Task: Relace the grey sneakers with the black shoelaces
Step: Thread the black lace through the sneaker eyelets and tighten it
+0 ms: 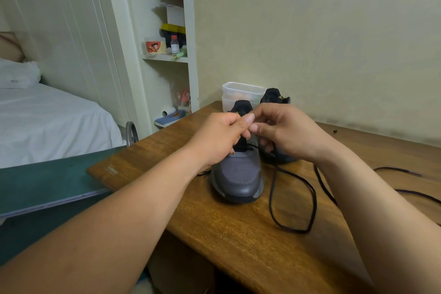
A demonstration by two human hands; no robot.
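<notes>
Head cam looks down at a wooden table (238, 246) with one grey sneaker (238, 174) sitting toe toward the person, pretty much dead centre. Both hands are bunched up right over its tongue, thumbs nearly touching. The left hand (222, 136) has its fingers curled in and grips the sneaker's upper by the black tongue. The right hand (286, 131) is curled too and pinches the black shoelace (293, 198), which comes out from under its fingers and flops into a big loose loop on the table just right of the shoe. The exact eyelet is hidden by the fingers, can't tell. The second sneaker (274, 99) stands right behind, mostly covered by the right hand, only its dark collar poking up. Another black lace (405, 172) trails off on the right side of the table. A clear plastic tub (241, 93) sits behind the shoes by the wall, and a bed (47, 114) with white sheets is off to the left.
</notes>
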